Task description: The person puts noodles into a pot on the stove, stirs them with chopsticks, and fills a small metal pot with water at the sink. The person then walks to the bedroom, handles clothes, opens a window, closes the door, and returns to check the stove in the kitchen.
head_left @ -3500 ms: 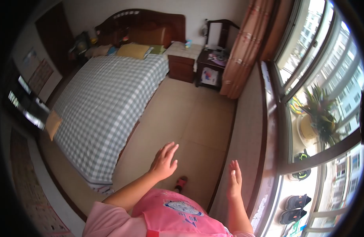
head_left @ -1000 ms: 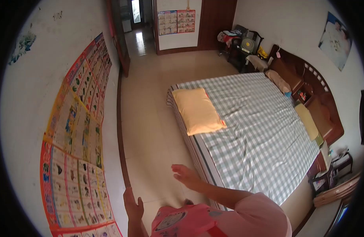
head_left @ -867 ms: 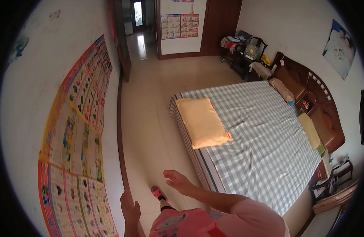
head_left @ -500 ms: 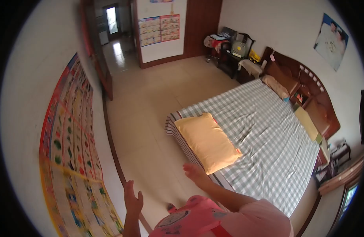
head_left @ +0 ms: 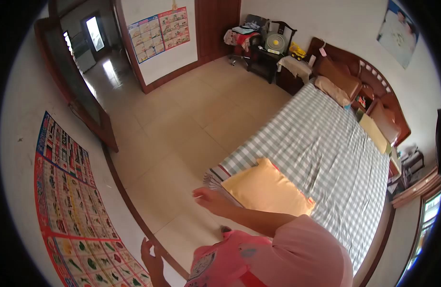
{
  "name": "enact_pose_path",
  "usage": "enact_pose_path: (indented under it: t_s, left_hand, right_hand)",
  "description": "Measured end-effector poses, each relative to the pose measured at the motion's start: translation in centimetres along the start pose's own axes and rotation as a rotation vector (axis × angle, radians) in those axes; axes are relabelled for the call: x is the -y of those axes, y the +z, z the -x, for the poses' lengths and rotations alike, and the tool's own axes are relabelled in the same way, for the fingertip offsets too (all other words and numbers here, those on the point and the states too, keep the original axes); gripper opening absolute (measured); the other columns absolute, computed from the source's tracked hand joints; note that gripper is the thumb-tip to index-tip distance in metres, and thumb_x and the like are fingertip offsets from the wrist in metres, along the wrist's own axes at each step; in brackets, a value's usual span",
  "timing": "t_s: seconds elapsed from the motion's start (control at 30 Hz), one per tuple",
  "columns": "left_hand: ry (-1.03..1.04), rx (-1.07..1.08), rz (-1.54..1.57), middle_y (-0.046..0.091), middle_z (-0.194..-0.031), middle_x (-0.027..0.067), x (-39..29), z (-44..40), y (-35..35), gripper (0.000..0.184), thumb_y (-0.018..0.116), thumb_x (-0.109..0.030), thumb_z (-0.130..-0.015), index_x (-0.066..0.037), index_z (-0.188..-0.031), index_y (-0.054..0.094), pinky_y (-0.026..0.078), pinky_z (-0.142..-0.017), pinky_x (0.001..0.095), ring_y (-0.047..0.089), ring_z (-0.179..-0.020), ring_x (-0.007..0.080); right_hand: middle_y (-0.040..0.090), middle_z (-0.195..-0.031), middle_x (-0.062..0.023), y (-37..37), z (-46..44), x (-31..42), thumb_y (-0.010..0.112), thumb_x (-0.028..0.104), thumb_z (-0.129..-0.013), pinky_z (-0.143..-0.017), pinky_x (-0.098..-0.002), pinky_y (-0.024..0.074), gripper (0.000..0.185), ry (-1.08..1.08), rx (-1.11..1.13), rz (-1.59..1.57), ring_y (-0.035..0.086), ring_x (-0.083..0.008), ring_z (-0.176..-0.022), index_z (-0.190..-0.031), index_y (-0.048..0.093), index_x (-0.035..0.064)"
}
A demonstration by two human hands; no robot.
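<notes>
A plump yellow pillow (head_left: 270,187) lies at the foot corner of the bed. My right hand (head_left: 212,200) hangs over the floor just left of that corner, with nothing in it and its fingers loosely stretched. My right forearm covers the pillow's lower edge from view; whether they touch I cannot tell. Low at the left, my left hand (head_left: 152,256) is empty, its thumb and fingers apart, close to the wall with the picture chart (head_left: 70,205). The bed (head_left: 321,158) wears a grey-and-white checked sheet.
Tiled floor (head_left: 182,129) runs from my feet to an open door (head_left: 77,91) at the far left. A fan (head_left: 276,43) and a yellow toy truck (head_left: 297,50) stand beyond the bed. Pillows (head_left: 333,91) rest against the wooden headboard (head_left: 388,105).
The view has turned, bringing more of the doorway into sight. My right hand has shifted left, away from the pillow, and my left hand is lower. The pillow stays on the bed.
</notes>
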State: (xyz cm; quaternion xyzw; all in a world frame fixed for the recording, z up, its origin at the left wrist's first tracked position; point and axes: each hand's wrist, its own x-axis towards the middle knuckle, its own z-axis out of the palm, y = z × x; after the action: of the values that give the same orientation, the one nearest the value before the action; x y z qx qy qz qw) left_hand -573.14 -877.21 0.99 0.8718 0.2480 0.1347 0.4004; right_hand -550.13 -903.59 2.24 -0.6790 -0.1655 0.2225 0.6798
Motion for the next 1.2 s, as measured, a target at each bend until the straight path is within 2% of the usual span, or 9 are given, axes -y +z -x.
enact_pose_path:
  t_s: [0.1, 0.17, 0.37, 0.43, 0.5, 0.67, 0.8, 1.0, 1.2]
  left_hand:
    - [-0.139, -0.107, 0.019, 0.058, -0.116, 0.0184, 1.9, -9.1, -0.9, 0.050, 0.058, -0.006, -0.083, 0.004, -0.130, 0.045, 0.047, -0.089, 0.0382, 0.059, -0.102, 0.0274]
    - [-0.008, -0.124, 0.108, 0.057, -0.118, 0.0184, 5.3, -15.6, -1.2, 0.049, 0.057, -0.004, -0.083, 0.003, -0.130, 0.045, 0.048, -0.089, 0.0379, 0.059, -0.103, 0.0266]
    - [0.074, -0.107, -0.041, 0.059, -0.111, 0.0183, 8.6, -42.7, -2.9, 0.045, 0.060, -0.007, -0.083, -0.001, -0.125, 0.050, 0.048, -0.086, 0.0384, 0.060, -0.100, 0.0301]
    - [0.122, -0.060, -0.022, 0.060, -0.108, 0.0169, 7.5, -52.5, -3.2, 0.043, 0.061, -0.008, -0.082, -0.001, -0.124, 0.050, 0.047, -0.086, 0.0378, 0.060, -0.100, 0.0291]
    - [0.262, -0.043, 0.001, 0.059, -0.106, 0.0166, 5.6, -62.3, -3.2, 0.043, 0.062, -0.008, -0.082, -0.002, -0.123, 0.050, 0.047, -0.087, 0.0373, 0.059, -0.100, 0.0289]
    - [0.263, 0.053, 0.031, 0.057, -0.108, 0.0167, 1.6, -83.3, -4.0, 0.042, 0.060, -0.010, -0.084, -0.002, -0.123, 0.048, 0.045, -0.089, 0.0376, 0.056, -0.103, 0.0293]
    - [0.277, -0.013, -0.047, 0.057, -0.110, 0.0168, 3.2, -98.8, -3.1, 0.042, 0.058, -0.010, -0.085, -0.002, -0.125, 0.048, 0.045, -0.090, 0.0373, 0.055, -0.105, 0.0300]
    - [0.204, -0.170, -0.163, 0.057, -0.113, 0.0196, 6.3, -120.5, -6.6, 0.046, 0.060, -0.010, -0.083, 0.000, -0.126, 0.048, 0.045, -0.092, 0.0360, 0.055, -0.108, 0.0332]
    - [0.103, -0.312, -0.270, 0.055, -0.117, 0.0211, 11.6, -138.6, -11.5, 0.050, 0.062, -0.011, -0.080, 0.001, -0.126, 0.047, 0.044, -0.094, 0.0393, 0.053, -0.110, 0.0349]
  right_hand:
    - [0.059, -0.104, -0.0043, 3.7, -13.0, -0.6, 0.059, 0.016, -0.091, -0.079, -0.0258, 0.0474, 0.029, -0.093, 0.067, -0.010, 0.057, -0.0102, -0.090, -0.118, 0.053, 0.0049]
    - [0.059, -0.106, -0.0047, 5.8, -21.1, -1.4, 0.059, 0.012, -0.091, -0.081, -0.0258, 0.0474, 0.029, -0.113, 0.121, -0.100, 0.057, -0.0103, -0.092, -0.118, 0.053, 0.0045]
    - [0.058, -0.109, -0.0084, 8.9, -43.3, 0.3, 0.060, 0.006, -0.089, -0.088, -0.0302, 0.0487, 0.030, -0.056, 0.075, -0.158, 0.058, -0.0166, -0.098, -0.118, 0.051, 0.0020]
    - [0.057, -0.111, -0.0102, 8.2, -48.8, 2.4, 0.060, 0.010, -0.089, -0.089, -0.0322, 0.0483, 0.031, 0.096, 0.003, -0.170, 0.059, -0.0191, -0.098, -0.118, 0.051, 0.0004]
    - [0.057, -0.110, -0.0106, 8.0, -54.6, 4.7, 0.060, 0.011, -0.090, -0.089, -0.0326, 0.0484, 0.032, 0.077, -0.036, -0.163, 0.059, -0.0197, -0.097, -0.118, 0.051, 0.0004]
    - [0.058, -0.106, -0.0110, 6.1, -68.6, 4.5, 0.058, 0.013, -0.090, -0.088, -0.0334, 0.0493, 0.033, 0.121, -0.148, -0.155, 0.060, -0.0204, -0.094, -0.119, 0.050, -0.0001]
    - [0.058, -0.105, -0.0114, 5.0, -83.7, 4.0, 0.058, 0.011, -0.090, -0.086, -0.0320, 0.0500, 0.031, 0.158, -0.134, -0.191, 0.060, -0.0194, -0.093, -0.118, 0.050, -0.0013]
    - [0.060, -0.104, -0.0099, 10.0, -110.9, 5.6, 0.057, 0.006, -0.091, -0.086, -0.0295, 0.0502, 0.027, 0.103, 0.277, -0.167, 0.060, -0.0169, -0.093, -0.117, 0.052, -0.0001]
    - [0.063, -0.097, -0.0075, 21.2, -134.1, 11.4, 0.060, 0.009, -0.089, -0.079, -0.0273, 0.0504, 0.023, -0.065, 0.631, 0.146, 0.061, -0.0142, -0.088, -0.111, 0.057, 0.0011]
